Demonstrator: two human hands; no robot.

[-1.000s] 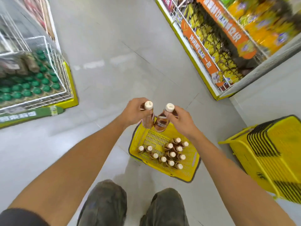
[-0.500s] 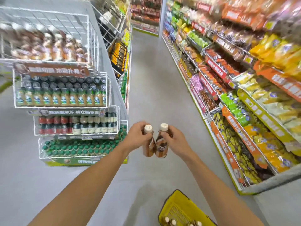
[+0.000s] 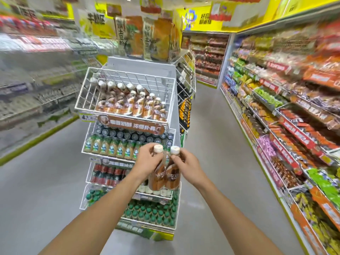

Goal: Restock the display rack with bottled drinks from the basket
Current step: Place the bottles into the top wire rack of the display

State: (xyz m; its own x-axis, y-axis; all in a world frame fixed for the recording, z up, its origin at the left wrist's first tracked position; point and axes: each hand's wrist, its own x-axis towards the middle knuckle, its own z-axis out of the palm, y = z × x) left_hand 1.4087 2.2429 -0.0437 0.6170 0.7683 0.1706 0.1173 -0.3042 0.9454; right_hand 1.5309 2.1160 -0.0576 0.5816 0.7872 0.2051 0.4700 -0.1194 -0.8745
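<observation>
white wire display rack [image 3: 128,78] stood ahead in the aisle, its top tier part-filled with brown bottled drinks [image 3: 132,104]. in front of its middle tiers the left hand [image 3: 146,162] gripped one brown bottle [image 3: 156,176] by the neck; touching it on the right, a second bottle [image 3: 173,176] hung from the right hand [image 3: 189,167], pinched below its white cap. snack shelves [image 3: 287,126] lined the right side of the aisle.

Head camera looks forward down the aisle, display rack [image 3: 128,115] close ahead.
</observation>
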